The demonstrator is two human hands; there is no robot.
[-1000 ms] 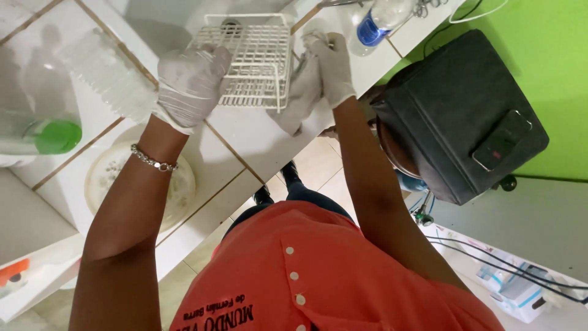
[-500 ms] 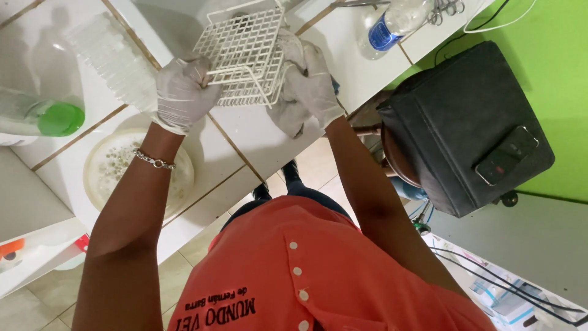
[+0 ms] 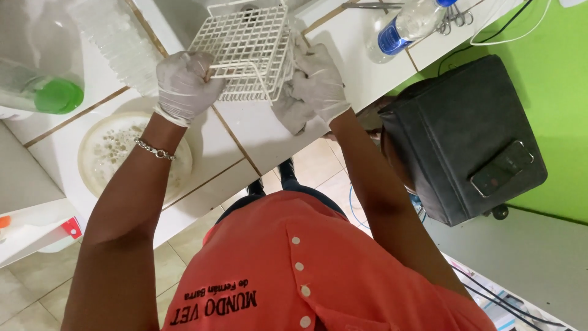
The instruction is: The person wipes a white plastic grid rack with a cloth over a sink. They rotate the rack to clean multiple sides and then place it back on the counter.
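A white tiled counter (image 3: 257,132) with brown grout lines fills the upper left. At ten o'clock lies a clear bottle with a green cap (image 3: 43,86), and beside it a clear ribbed plastic tray (image 3: 119,40). At nine o'clock sits a round white dish (image 3: 125,153) speckled inside. At one o'clock lies a water bottle with a blue label (image 3: 407,24), metal scissors (image 3: 456,15) just beside it. At three o'clock a black case (image 3: 453,129) carries a dark phone (image 3: 501,168) before a green wall (image 3: 551,79).

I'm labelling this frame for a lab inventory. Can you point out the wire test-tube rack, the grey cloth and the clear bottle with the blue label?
wire test-tube rack (image 3: 242,46), head view, top grid
grey cloth (image 3: 291,115), head view, lower fold
clear bottle (image 3: 404,27), head view, body
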